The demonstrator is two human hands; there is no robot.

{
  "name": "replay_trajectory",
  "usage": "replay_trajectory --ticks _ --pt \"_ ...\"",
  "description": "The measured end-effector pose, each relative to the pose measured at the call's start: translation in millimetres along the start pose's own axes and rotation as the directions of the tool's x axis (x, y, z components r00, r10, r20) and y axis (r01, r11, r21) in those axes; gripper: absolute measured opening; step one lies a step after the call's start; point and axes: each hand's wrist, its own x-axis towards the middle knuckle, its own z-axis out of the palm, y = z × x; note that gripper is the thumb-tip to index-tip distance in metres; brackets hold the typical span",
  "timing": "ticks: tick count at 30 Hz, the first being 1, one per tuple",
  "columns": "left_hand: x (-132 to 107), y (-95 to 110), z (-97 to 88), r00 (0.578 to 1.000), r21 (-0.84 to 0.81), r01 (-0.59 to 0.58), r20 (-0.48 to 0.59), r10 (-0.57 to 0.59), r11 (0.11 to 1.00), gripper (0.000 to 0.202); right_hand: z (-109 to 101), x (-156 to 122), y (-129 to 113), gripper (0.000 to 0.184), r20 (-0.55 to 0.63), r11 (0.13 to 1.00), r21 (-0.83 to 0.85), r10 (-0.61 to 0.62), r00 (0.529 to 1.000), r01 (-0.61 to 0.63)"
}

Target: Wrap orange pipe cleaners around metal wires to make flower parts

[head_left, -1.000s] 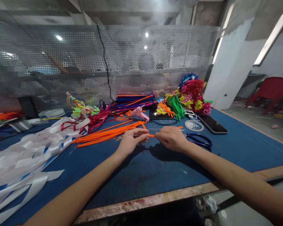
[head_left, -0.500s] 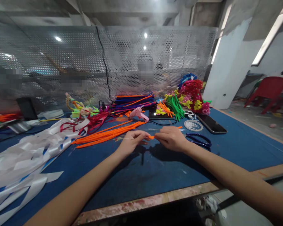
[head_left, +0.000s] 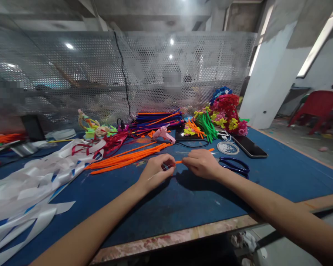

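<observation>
A short orange pipe cleaner (head_left: 178, 162) spans the small gap between my two hands, above the blue tabletop. My left hand (head_left: 158, 168) pinches its left end between thumb and forefinger, and a thin wire-like strand shows by the palm. At the other end my right hand (head_left: 201, 162) is closed round the piece, fingers curled. Just behind lies a bundle of long orange pipe cleaners (head_left: 127, 158). Right of my right hand rest dark blue-handled scissors (head_left: 234, 165), their blades out of sight behind the hand.
A pink glue gun (head_left: 164, 135) stands beyond my hands. White ribbons (head_left: 39, 177) spread over the left side. To the right are a round dish of small white beads (head_left: 228, 148) and a phone (head_left: 249, 146). Pipe-cleaner flowers (head_left: 227, 111) are heaped at the back, before a perforated metal screen (head_left: 155, 74).
My left hand has turned, its thumb and forefinger now forming a rounded loop at the orange piece. The right hand has hardly moved.
</observation>
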Motion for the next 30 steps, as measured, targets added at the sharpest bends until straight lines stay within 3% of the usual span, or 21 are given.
replay_trajectory --ticks 2,8,12,15,21,26,30 --pt "-2 1 1.0 0.999 0.065 -0.034 -0.016 0.035 0.997 0.004 0 0 0 0.025 -0.012 1.000 0.000 -0.009 1.000 0.009" --pt "-2 1 3.2 0.999 -0.045 0.020 -0.044 -0.022 0.999 0.010 0 1 -1 0.026 -0.018 1.000 0.002 -0.013 1.000 0.013" --pt "-1 -1 1.6 0.994 -0.061 0.113 0.007 -0.113 0.992 0.006 0 0 -1 0.025 -0.005 1.000 -0.002 -0.008 1.000 0.008" --pt "-3 0 0.7 0.985 -0.071 0.174 0.034 -0.172 0.982 0.014 -1 0 -1 0.023 -0.014 1.000 -0.003 0.004 1.000 -0.005" --pt "1 0 1.5 0.971 -0.358 0.213 -0.030 -0.239 0.909 0.025 -2 0 0 0.023 -0.005 1.000 -0.003 0.019 1.000 -0.019" --pt "6 -3 1.6 0.960 -0.444 0.247 -0.010 -0.281 0.861 0.028 -2 1 0 0.025 0.001 1.000 -0.017 0.017 1.000 -0.017" --pt "9 -3 2.8 0.950 -0.543 0.227 -0.059 -0.306 0.809 0.035 -3 2 -1 0.026 0.007 1.000 -0.016 0.010 1.000 -0.010"
